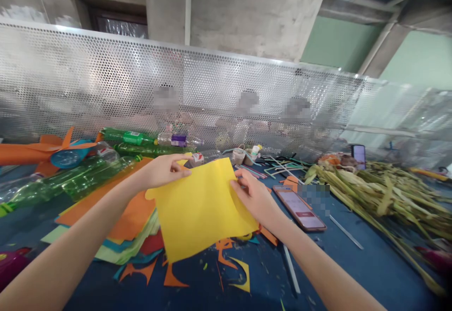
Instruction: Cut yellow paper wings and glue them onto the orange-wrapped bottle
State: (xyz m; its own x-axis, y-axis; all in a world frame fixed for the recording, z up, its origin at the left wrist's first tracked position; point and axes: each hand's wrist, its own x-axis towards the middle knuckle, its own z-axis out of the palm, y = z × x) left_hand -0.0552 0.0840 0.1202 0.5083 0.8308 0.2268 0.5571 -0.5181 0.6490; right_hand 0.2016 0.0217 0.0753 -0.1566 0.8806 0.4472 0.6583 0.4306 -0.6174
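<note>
A sheet of yellow paper (pixel 201 207) is held up in front of me, tilted, its lower edge over the blue table. My left hand (pixel 165 170) pinches its upper left edge between thumb and fingers. At the upper right edge, my right hand (pixel 256 195) grips it, with the thumb on the front and the fingers partly hidden behind. Beneath and to the left lies a stack of coloured paper (pixel 130 221) with orange sheets on top. Curved orange scraps (pixel 174 278) and a yellow scrap (pixel 243 275) lie below the sheet.
Green plastic bottles (pixel 84 179) and an orange and blue bottle craft (pixel 68 153) crowd the left. A phone (pixel 300 210) lies right of my hand, with dried husks (pixel 384 198) beyond. Along the back runs a perforated metal panel (pixel 226 85). Straws (pixel 282 165) are scattered near it.
</note>
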